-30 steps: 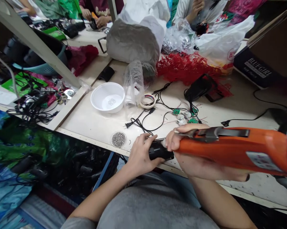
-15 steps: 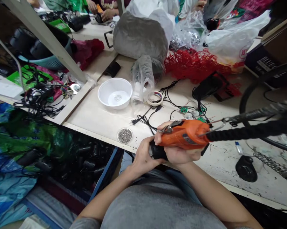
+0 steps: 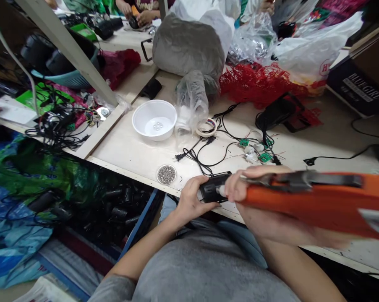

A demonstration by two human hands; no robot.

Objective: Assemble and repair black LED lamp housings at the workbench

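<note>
My left hand [image 3: 194,197] is closed round a black plastic housing [image 3: 212,188] at the table's front edge, thumb below and fingers above. An orange power screwdriver [image 3: 305,201] with a metal lever along its side is gripped in my right hand [image 3: 261,209]. It points left, its front end wrapped by my fingers beside the housing; whether its bit touches the housing is hidden. Close to my left hand stands a small round dish of screws [image 3: 166,174]. Behind the housing lies a black cord with a plug [image 3: 179,157].
A white plastic bowl [image 3: 139,126] with a few small pieces in it stands beside a clear plastic bag [image 3: 192,96]. Tape rolls [image 3: 205,133], green circuit boards [image 3: 265,157] and wires lie behind my hands. A wooden divider [image 3: 98,136] crosses the table. A co-worker's hands [image 3: 143,17] show at the back.
My right hand has drawn the screwdriver rightward and up toward the camera, swinging its body level. More of the black housing shows now. My left hand stays nearly in place, still holding it.
</note>
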